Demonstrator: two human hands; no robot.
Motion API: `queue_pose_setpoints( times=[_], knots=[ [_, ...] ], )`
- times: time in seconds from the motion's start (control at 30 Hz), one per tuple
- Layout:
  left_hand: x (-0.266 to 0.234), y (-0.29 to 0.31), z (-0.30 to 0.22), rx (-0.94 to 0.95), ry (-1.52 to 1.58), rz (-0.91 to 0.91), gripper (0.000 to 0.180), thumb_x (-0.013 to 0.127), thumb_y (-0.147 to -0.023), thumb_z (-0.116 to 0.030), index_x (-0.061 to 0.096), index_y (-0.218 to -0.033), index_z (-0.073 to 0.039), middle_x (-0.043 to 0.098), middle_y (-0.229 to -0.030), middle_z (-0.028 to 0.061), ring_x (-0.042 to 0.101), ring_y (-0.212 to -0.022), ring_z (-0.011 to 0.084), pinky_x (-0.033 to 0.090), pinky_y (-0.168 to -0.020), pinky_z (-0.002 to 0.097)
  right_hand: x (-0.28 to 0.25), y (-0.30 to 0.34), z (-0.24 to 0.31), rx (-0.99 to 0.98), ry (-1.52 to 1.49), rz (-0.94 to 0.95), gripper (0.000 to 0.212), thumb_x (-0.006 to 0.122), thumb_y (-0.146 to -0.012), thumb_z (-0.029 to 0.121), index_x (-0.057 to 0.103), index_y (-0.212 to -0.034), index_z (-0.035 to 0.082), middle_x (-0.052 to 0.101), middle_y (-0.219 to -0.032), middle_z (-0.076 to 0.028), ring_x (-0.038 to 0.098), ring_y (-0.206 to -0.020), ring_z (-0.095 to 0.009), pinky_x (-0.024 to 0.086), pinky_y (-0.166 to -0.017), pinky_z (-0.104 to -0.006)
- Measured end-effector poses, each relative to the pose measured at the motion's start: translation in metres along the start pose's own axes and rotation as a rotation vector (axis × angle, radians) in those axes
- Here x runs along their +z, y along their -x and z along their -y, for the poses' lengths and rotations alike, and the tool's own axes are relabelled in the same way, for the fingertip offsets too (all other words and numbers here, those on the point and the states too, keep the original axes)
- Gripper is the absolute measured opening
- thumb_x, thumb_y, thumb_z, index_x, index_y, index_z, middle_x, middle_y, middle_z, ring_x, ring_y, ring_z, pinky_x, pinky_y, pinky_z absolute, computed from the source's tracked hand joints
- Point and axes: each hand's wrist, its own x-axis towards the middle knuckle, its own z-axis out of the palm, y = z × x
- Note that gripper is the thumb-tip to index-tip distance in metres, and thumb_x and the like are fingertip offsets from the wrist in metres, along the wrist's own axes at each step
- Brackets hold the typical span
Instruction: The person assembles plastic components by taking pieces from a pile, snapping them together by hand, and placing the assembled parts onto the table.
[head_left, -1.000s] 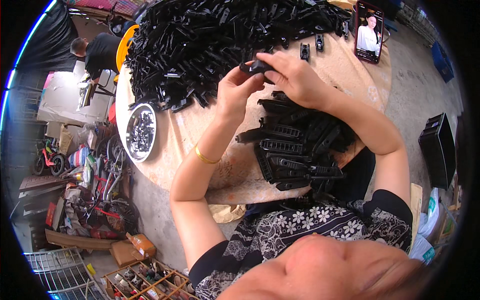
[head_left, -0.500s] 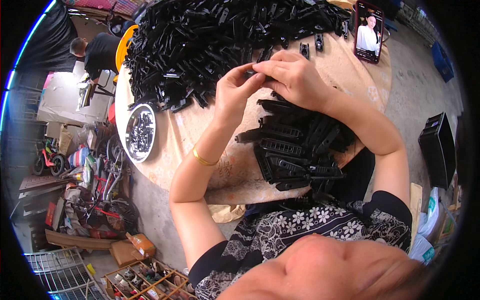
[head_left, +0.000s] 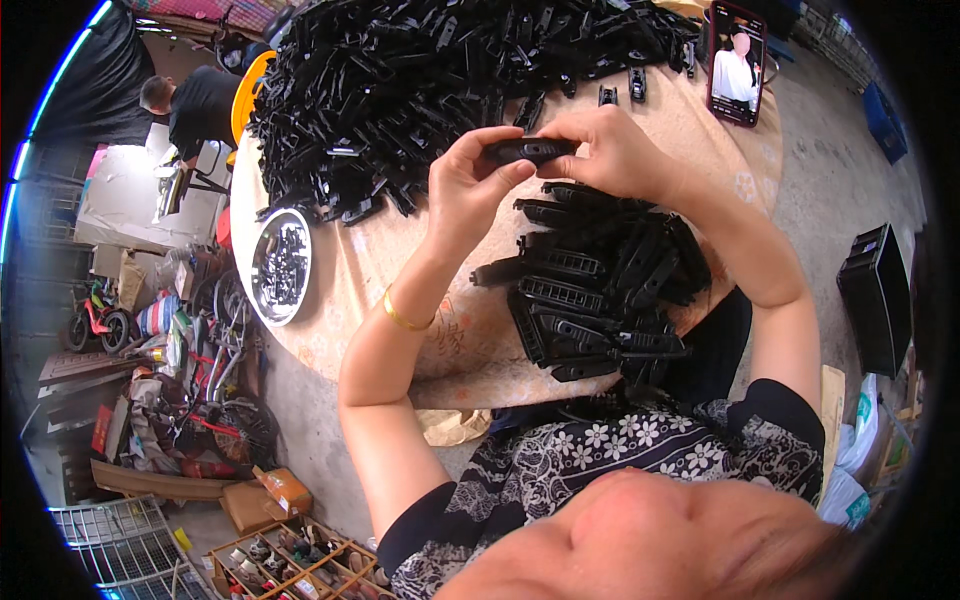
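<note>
Between my two hands, above the middle of the table, is a small long black plastic part (head_left: pixel 530 150). My left hand (head_left: pixel 470 180) pinches its left end with thumb and fingers. The right end is gripped by my right hand (head_left: pixel 610 155). Just below my hands lies a pile of black slotted plastic parts (head_left: pixel 590 290) near the table's front edge. Beyond them a large heap of similar black parts (head_left: pixel 400 90) covers the far side. A white oval dish (head_left: pixel 303 300) at the left holds small shiny metal pieces (head_left: pixel 280 262).
A peach patterned cloth (head_left: pixel 370 270) covers the round table. A phone (head_left: pixel 737 65) stands at the far right. On the floor are a black bin (head_left: pixel 876 300) at right and clutter (head_left: pixel 190 400) at left. Another person (head_left: pixel 200 105) bends over at far left.
The black part between my hands now shows more fully. My right hand has shifted slightly right, and its fingers have moved off the top of the part.
</note>
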Motion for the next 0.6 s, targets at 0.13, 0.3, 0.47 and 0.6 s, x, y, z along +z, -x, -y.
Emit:
queue_pose_setpoints(
  times=[0.13, 0.3, 0.47, 0.6],
  knots=[
    [-0.001, 0.004, -0.005, -0.177, 0.068, 0.088, 0.032, 0.070, -0.076, -0.003, 0.058, -0.105, 0.003, 0.064, -0.092, 0.0057, 0.059, -0.078, 0.0077, 0.048, -0.070, 0.0192, -0.013, -0.011, -0.021, 0.101, -0.329, 0.185, 0.034, 0.062, -0.083, 0.034, 0.065, -0.093, 0.001, 0.066, -0.084, -0.009, 0.062, -0.076, -0.017, 0.047, -0.068, -0.0285],
    [0.010, 0.021, -0.017, -0.124, -0.177, 0.589, 0.048, 0.075, -0.071, -0.015, 0.057, -0.112, 0.000, 0.062, -0.106, 0.0100, 0.057, -0.099, 0.0160, 0.043, -0.090, 0.0291, 0.007, -0.023, -0.065, -0.192, 0.301, -0.129, 0.031, 0.053, -0.086, 0.018, 0.056, -0.114, 0.004, 0.060, -0.108, -0.009, 0.053, -0.099, -0.022, 0.044, -0.086, -0.0322],
    [-0.013, 0.003, -0.005, -0.106, -0.295, 0.341, 0.019, 0.065, -0.080, -0.006, 0.065, -0.098, -0.001, 0.066, -0.088, 0.0077, 0.062, -0.078, 0.0126, 0.050, -0.068, 0.0243, 0.019, -0.027, -0.057, -0.266, 0.703, -0.011, 0.044, 0.054, -0.073, 0.006, 0.053, -0.117, 0.006, 0.056, -0.105, -0.006, 0.049, -0.100, -0.023, 0.045, -0.085, -0.0326],
    [-0.045, -0.040, 0.013, 0.292, -0.929, -0.114, 0.014, 0.066, -0.071, -0.005, 0.066, -0.085, -0.003, 0.060, -0.076, 0.0116, 0.057, -0.075, 0.0272, 0.046, -0.073, 0.0344, 0.020, -0.027, -0.040, -0.192, 0.780, 0.085, 0.029, 0.055, -0.067, 0.001, 0.056, -0.096, 0.003, 0.053, -0.096, -0.010, 0.052, -0.095, -0.026, 0.046, -0.082, -0.0330]
  ],
)
